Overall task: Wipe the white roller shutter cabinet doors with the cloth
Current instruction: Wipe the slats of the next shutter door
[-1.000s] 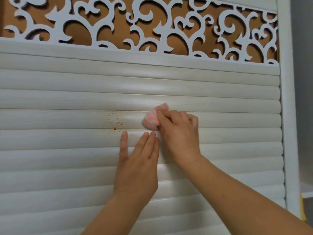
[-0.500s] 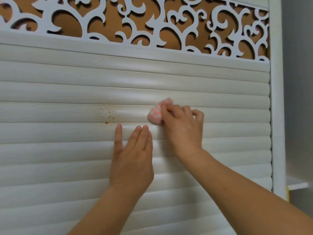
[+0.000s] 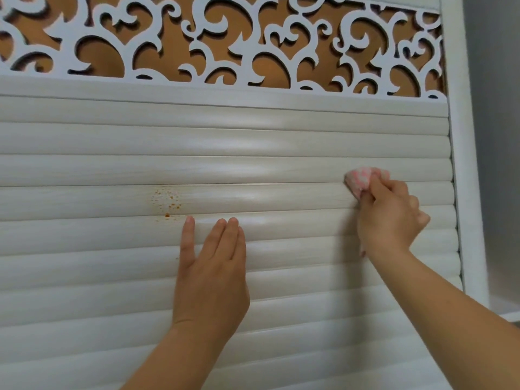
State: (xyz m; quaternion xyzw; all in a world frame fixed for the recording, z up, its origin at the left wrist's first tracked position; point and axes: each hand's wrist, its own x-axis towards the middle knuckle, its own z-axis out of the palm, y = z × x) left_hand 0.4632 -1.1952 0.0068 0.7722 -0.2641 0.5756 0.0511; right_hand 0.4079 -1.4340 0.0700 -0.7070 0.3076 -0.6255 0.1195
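Note:
The white roller shutter door (image 3: 98,249) of horizontal slats fills the view. A patch of orange specks (image 3: 166,200) marks one slat left of centre. My left hand (image 3: 212,266) lies flat on the slats with straight fingers, its fingertips just below and right of the specks. My right hand (image 3: 389,218) grips a bunched pink and white cloth (image 3: 361,178) and presses it on a slat near the door's right edge. Most of the cloth is hidden under the fingers.
A white scrollwork panel (image 3: 244,60) over an orange-brown backing runs above the slats. A white frame post (image 3: 464,164) borders the door on the right, with a grey wall (image 3: 495,108) beyond it.
My right hand has slid the cloth along the slat from the middle, next to the specks, to near the right edge. My left hand stays flat in the same place.

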